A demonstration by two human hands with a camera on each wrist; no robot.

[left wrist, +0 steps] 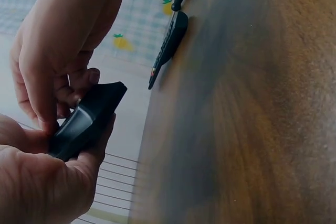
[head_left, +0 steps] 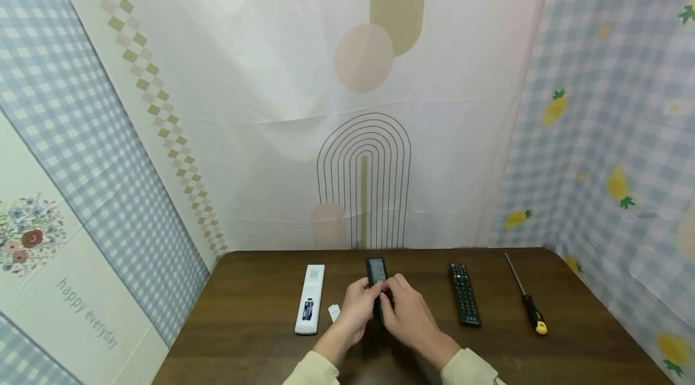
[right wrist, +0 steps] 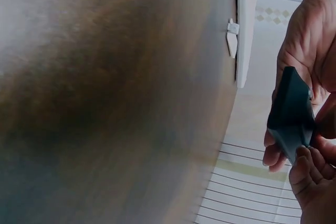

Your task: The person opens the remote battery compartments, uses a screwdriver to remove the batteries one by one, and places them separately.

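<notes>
A black remote control (head_left: 376,268) is held up over the table between both hands, its face with a grey label toward me. My left hand (head_left: 355,308) grips it from the left side; in the left wrist view the palm and fingers wrap around the remote (left wrist: 86,121). From the right, my right hand (head_left: 408,312) pinches its edge with curled fingers and thumb, also visible in the right wrist view (right wrist: 315,182). The fingers hide the middle of the remote. Left of the hands lies a white remote (head_left: 310,297) with blue batteries (head_left: 307,309) showing in its open compartment.
A small white cover (head_left: 333,312) lies between the white remote and my left hand. Farther right on the brown table (head_left: 250,312) are another black remote (head_left: 464,295), buttons up, and a screwdriver (head_left: 534,312) with a black and yellow handle. Patterned cloth (head_left: 271,162) hangs behind.
</notes>
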